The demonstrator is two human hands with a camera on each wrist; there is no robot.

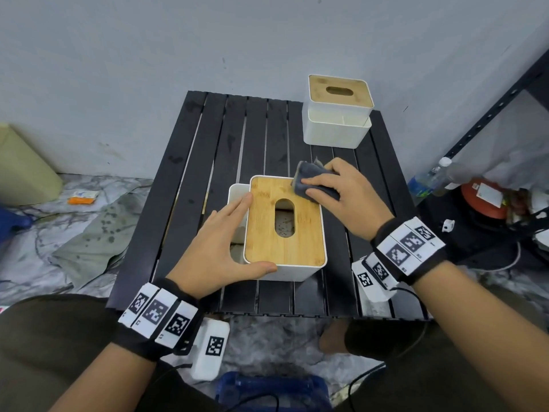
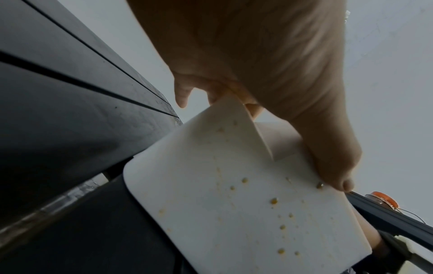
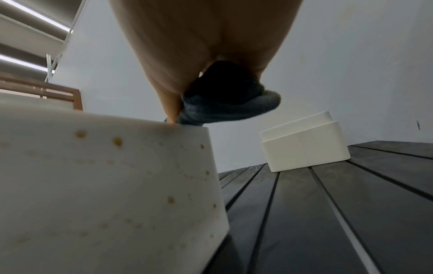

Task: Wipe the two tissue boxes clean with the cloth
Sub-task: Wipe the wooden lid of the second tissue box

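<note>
The near tissue box (image 1: 306, 242), white with a bamboo lid, stands mid-table; yellowish spots dot its walls (image 2: 234, 204) (image 3: 105, 185). My left hand (image 1: 225, 233) braces its near left corner: straight fingers lie along the left edge and the thumb presses the front wall. The palm (image 2: 257, 55) fills the top of the left wrist view. A dark grey cloth (image 1: 315, 182) is bunched in my right hand (image 1: 347, 197) and pressed on the lid's far right corner (image 3: 225, 109). The second tissue box (image 1: 335, 114) (image 3: 304, 146) stands untouched at the far right.
The black slatted table (image 1: 208, 144) stands against a grey wall. A black shelf rack (image 1: 490, 114), a plastic bottle (image 1: 430, 179) and a red-orange item (image 1: 481, 200) are on the right. A beige bin (image 1: 20, 168) and crumpled fabric lie on the left floor.
</note>
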